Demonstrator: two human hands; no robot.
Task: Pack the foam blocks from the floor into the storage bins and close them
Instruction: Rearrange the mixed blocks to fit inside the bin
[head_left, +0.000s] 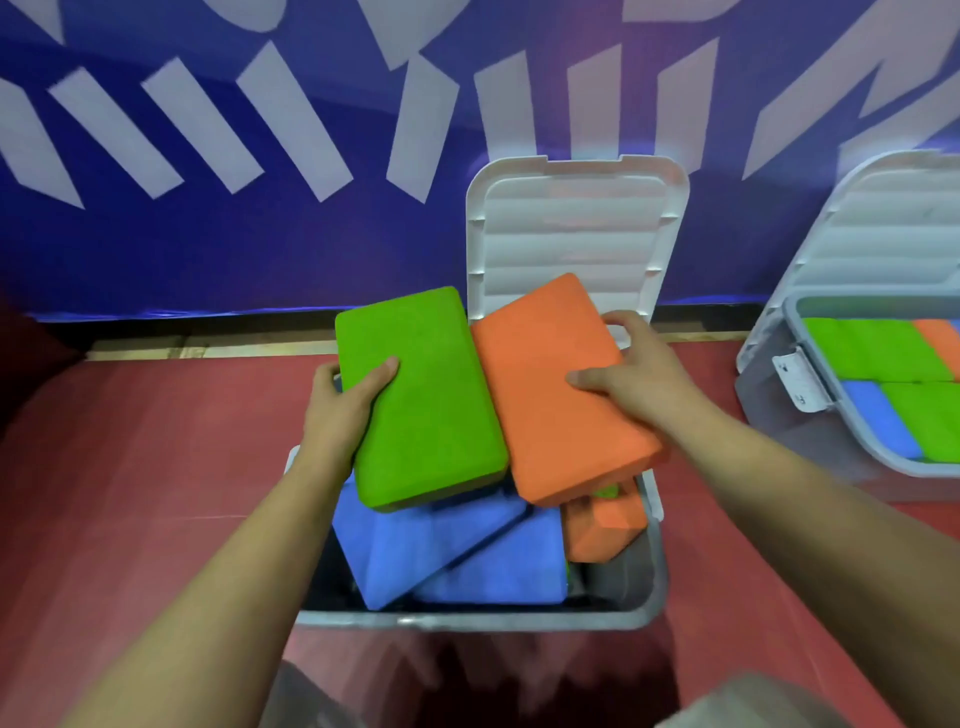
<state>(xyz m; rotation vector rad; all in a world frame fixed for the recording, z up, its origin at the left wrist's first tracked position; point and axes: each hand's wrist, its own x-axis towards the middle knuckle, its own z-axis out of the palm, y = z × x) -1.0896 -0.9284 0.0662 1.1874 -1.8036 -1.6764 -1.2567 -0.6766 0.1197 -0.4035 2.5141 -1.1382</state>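
Left hand (345, 395) grips a green block (421, 400); right hand (631, 366) grips an orange block (550, 395). Both hover over the open bin (467, 621) of blue blocks (457, 551).

Bin (467, 621) crowded w/ tilted blue blocks (441, 545); gap at near-right corner; lid (576, 228) upright behind.

A storage bin (467, 621) stands on the floor (130, 467) directly in front of the person, its lid (571, 228) raised upright at the far side, before the wall (208, 249). Over the bin's open top two blocks are held close side by side: the left block (421, 400) in the left hand (343, 400), the right block (550, 395) in the right hand (628, 369). Beneath them, inside the bin, loose blocks (467, 551) lie tilted over one another. Apart to the right stands a second bin (810, 441), its own lid (893, 228) up behind it, with packed blocks (883, 353) lying flat in rows inside.
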